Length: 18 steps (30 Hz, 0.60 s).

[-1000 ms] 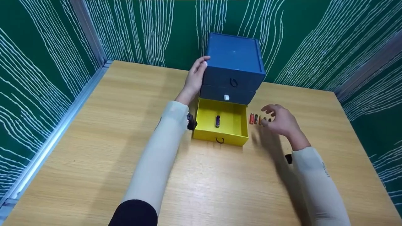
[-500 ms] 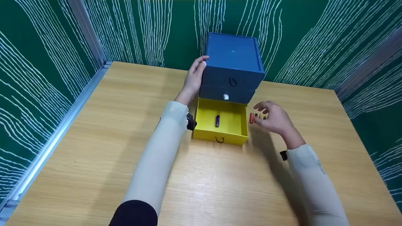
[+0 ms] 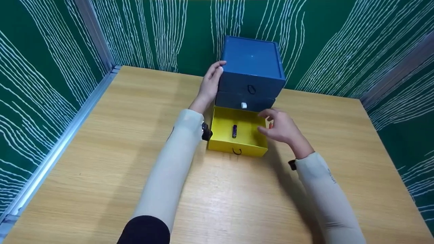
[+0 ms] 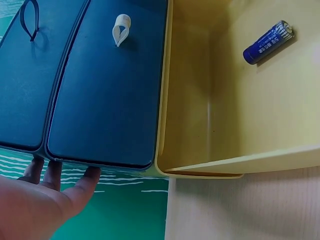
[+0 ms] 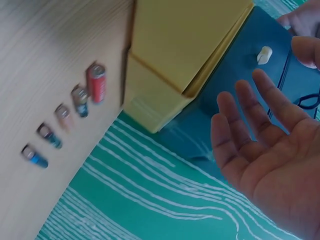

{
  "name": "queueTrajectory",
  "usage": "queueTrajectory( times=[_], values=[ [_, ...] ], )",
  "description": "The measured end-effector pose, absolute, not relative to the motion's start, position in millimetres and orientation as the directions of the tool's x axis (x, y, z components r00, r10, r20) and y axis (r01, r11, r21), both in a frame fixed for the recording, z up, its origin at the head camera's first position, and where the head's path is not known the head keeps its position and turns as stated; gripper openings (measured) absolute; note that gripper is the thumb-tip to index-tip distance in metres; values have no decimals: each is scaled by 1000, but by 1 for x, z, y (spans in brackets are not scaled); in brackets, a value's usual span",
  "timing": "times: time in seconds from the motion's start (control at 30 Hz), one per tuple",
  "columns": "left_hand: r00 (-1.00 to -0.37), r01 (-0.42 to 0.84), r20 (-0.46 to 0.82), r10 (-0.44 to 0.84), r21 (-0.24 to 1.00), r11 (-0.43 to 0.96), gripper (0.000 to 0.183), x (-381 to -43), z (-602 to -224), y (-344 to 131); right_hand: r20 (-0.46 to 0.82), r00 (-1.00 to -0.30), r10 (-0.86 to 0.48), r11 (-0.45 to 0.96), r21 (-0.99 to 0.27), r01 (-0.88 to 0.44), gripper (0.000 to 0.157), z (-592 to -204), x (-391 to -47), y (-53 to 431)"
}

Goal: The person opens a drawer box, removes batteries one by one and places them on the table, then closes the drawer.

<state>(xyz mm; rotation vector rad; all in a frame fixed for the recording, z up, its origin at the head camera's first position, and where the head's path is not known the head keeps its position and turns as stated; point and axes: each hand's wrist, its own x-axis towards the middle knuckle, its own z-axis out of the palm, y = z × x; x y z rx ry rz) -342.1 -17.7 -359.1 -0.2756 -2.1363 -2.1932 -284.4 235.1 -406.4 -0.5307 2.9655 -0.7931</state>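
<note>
My left hand [image 3: 208, 88] rests its fingertips [image 4: 90, 175] against the left side of a blue drawer cabinet [image 3: 252, 56]. The cabinet's bottom drawer, a yellow one [image 3: 234, 146], is pulled out toward me. Inside that drawer lies a single purple battery [image 4: 269, 42]. My right hand [image 3: 283, 127] hovers over the drawer's right wall, its fingers loosely bent and holding nothing, as the right wrist view shows. Beside the drawer a red battery [image 5: 98, 85] heads a row of several smaller batteries [image 5: 63, 116] on the table; my right hand hides most of them in the head view.
The wooden table [image 3: 217, 203] meets green walls [image 3: 200, 34] with white wavy lines at its back and sides. A white tab [image 3: 244, 105] sits on the closed middle drawer, and a dark loop [image 3: 251, 89] on the closed top one.
My right hand has moved left from above the row of batteries to the drawer's right wall. The left hand and the purple battery have stayed in place.
</note>
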Motion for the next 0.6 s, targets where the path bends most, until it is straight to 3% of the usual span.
queueTrajectory(
  times=[0.6],
  values=[
    [-982, 177, 179, 65, 984, -24, 32, -342, -358, -17, 21, -928, -371, 817, -468, -337, 38, -418, -289, 197]
  ],
)
